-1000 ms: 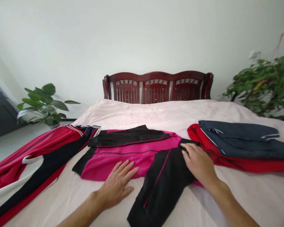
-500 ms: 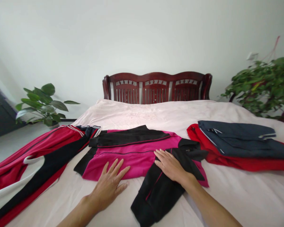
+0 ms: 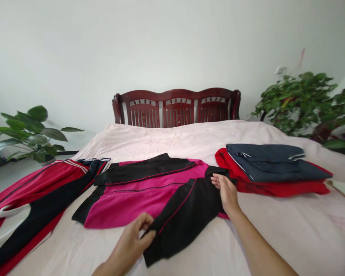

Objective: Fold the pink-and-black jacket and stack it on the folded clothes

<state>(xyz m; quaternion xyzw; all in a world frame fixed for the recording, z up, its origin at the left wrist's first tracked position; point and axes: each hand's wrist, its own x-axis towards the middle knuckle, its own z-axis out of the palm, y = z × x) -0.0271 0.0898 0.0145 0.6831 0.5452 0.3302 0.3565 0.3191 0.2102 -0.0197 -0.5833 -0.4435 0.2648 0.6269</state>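
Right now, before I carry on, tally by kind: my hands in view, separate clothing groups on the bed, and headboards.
Hands: 2 (left hand, right hand)
Clothing groups: 3 (pink-and-black garment, red-navy-white clothing, navy-and-red stack)
Headboards: 1 (wooden headboard)
Total: 6

Jacket (image 3: 132,205) on bed (image 3: 276,226), another garment (image 3: 46,211) to its left, stacked clothes (image 3: 270,165) right, headboard (image 3: 176,94) behind them.

I see, at lower centre, a bare left hand (image 3: 135,239) and wrist (image 3: 115,260); at lower right, a bare right hand (image 3: 227,193) and slim, tapering forearm (image 3: 258,241).
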